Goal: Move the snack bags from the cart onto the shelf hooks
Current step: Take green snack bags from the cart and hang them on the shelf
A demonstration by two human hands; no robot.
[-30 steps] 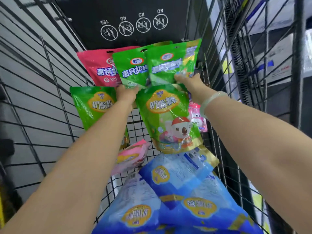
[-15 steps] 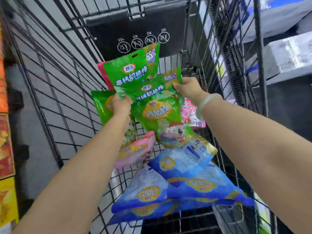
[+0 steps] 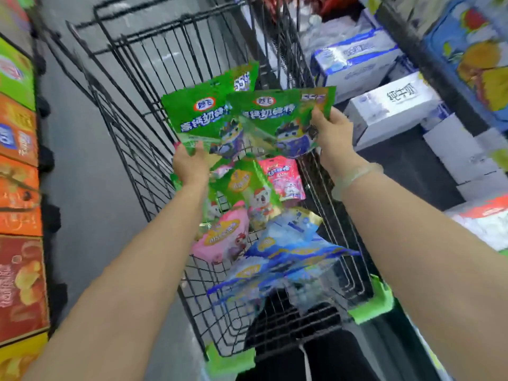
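Above the black wire cart (image 3: 132, 138) I hold two green snack bags side by side. My left hand (image 3: 189, 165) grips the bottom edge of the left green bag (image 3: 200, 114). The right green bag (image 3: 272, 119) is pinched at its right edge by my right hand (image 3: 334, 133). Below them in the cart lie another green bag (image 3: 244, 182), a pink bag (image 3: 283, 177), a second pink bag (image 3: 222, 237) and several blue bags (image 3: 286, 257). No shelf hooks show in this view.
Stacked white and blue cartons (image 3: 354, 59) fill the shelving on the right, close to the cart's side. Orange and red snack boxes (image 3: 19, 188) line the left edge. Grey floor (image 3: 90, 188) runs between them and the cart.
Both hands have lifted the two green bags up and out of the pile, clear above the cart. The view has pulled back, so the cart's rim and the aisle now show.
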